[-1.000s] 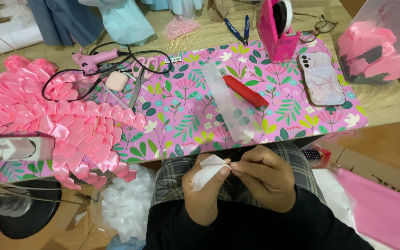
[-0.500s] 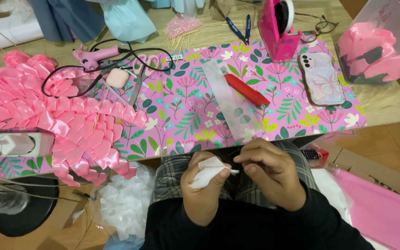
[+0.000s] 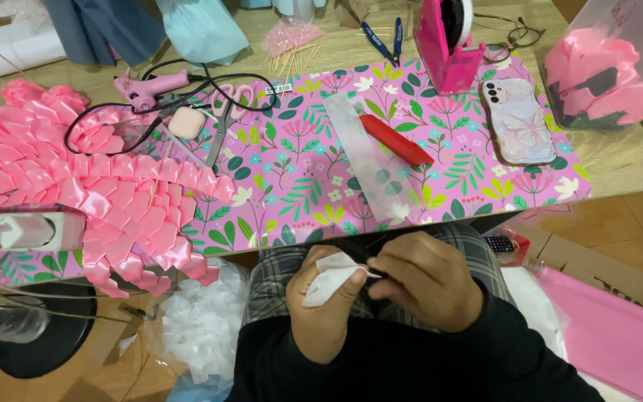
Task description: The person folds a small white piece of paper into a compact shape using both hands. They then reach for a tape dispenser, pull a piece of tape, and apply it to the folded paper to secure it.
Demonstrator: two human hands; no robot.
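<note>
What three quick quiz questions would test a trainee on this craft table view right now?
1. True or false: the left hand holds a folded white ribbon piece.
2. Which thing lies on the clear plastic strip? A) the pink scissors B) the red cutter C) the phone
3. What stands at the far edge of the floral mat, just left of the phone?

Key
1. True; the right hand pinches at its tip.
2. B
3. The pink tape dispenser.
</note>
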